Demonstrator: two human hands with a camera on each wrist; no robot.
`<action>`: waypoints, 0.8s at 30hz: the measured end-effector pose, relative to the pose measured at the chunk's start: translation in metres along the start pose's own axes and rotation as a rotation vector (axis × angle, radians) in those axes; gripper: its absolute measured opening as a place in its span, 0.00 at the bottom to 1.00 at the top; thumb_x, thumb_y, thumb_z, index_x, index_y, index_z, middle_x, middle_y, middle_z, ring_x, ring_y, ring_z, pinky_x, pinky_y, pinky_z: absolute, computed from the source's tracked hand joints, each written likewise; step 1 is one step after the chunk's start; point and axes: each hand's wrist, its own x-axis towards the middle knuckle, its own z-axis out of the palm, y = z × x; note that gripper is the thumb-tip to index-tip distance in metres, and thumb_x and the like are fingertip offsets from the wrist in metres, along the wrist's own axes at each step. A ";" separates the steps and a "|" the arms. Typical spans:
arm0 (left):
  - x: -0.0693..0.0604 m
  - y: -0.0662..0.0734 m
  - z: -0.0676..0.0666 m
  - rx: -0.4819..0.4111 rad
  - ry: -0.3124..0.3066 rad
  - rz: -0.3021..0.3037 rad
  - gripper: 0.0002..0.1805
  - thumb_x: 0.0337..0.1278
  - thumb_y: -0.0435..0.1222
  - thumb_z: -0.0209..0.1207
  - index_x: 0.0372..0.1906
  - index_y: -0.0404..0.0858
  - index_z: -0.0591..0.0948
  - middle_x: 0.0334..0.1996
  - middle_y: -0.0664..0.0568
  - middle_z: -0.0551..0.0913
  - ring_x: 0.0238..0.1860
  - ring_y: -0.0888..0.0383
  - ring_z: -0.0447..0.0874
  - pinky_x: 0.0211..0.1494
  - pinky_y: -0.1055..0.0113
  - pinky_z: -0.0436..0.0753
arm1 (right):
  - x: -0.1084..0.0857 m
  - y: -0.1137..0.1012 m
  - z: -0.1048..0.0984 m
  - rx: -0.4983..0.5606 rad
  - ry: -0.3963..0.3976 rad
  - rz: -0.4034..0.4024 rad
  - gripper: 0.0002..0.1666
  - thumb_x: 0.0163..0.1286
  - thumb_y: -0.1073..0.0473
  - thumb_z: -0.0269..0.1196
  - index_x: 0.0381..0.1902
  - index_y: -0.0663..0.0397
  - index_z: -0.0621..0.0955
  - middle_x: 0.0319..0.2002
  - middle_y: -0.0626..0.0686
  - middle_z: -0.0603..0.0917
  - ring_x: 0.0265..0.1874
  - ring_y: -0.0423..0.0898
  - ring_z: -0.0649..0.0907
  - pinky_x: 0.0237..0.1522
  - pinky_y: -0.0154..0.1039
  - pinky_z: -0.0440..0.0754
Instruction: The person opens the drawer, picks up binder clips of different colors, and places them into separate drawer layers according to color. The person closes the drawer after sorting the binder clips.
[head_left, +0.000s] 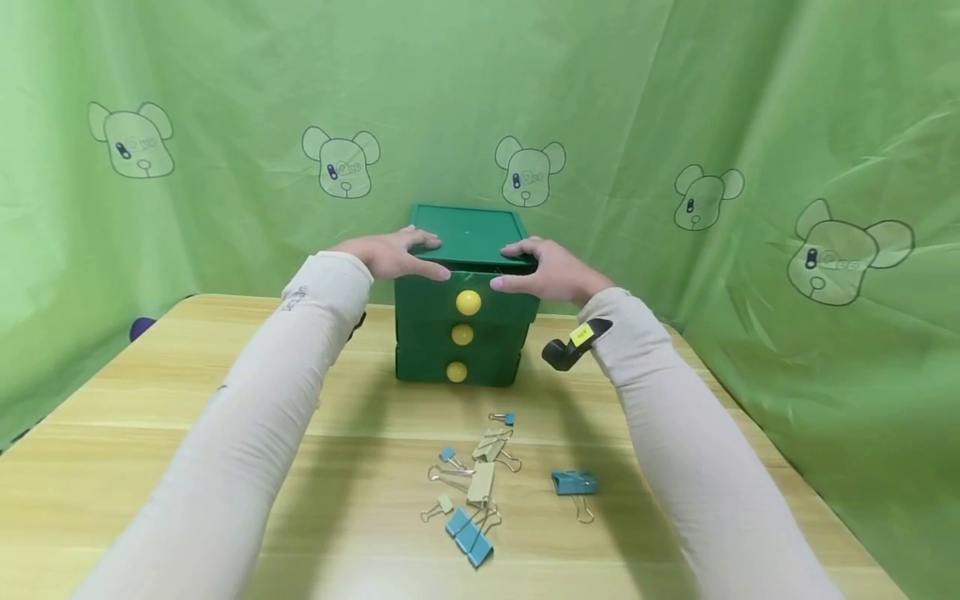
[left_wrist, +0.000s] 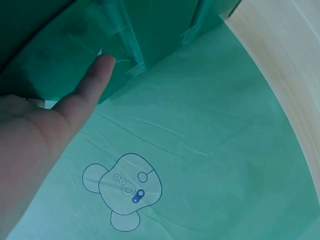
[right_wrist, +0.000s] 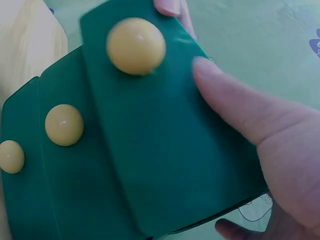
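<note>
A green cabinet with three drawers and round yellow knobs stands at the back of the table. Its top drawer juts out a little, leaving a dark gap under the cabinet top. My left hand is spread at the upper left corner, its thumb by the upper edge of the drawer front and its fingers over the cabinet top. At the right corner my right hand mirrors it. In the right wrist view its thumb lies straight against the drawer front's upper edge. What the drawer contains is hidden.
Several binder clips lie in front of the cabinet, among them a large blue clip, a cream clip and another blue clip farther right. A green curtain with bear heads encloses the wooden table.
</note>
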 end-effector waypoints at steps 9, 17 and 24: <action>0.002 -0.006 0.003 0.019 0.010 0.043 0.37 0.71 0.56 0.45 0.77 0.48 0.52 0.78 0.47 0.33 0.76 0.52 0.25 0.74 0.47 0.39 | 0.006 -0.002 0.011 0.021 0.157 -0.011 0.30 0.66 0.50 0.66 0.62 0.56 0.75 0.64 0.58 0.70 0.63 0.56 0.68 0.63 0.50 0.69; 0.001 -0.006 0.008 -0.005 0.045 0.046 0.34 0.73 0.53 0.45 0.77 0.48 0.54 0.78 0.48 0.33 0.76 0.54 0.25 0.75 0.50 0.38 | 0.008 0.002 0.019 0.019 0.249 -0.026 0.27 0.66 0.52 0.67 0.59 0.58 0.78 0.58 0.58 0.75 0.57 0.55 0.72 0.59 0.49 0.73; 0.001 -0.006 0.008 0.010 0.058 0.054 0.33 0.73 0.53 0.44 0.77 0.47 0.54 0.78 0.48 0.34 0.76 0.55 0.25 0.75 0.51 0.38 | 0.009 0.008 0.031 0.055 0.366 -0.062 0.25 0.63 0.53 0.69 0.56 0.58 0.80 0.55 0.57 0.77 0.57 0.55 0.72 0.58 0.48 0.74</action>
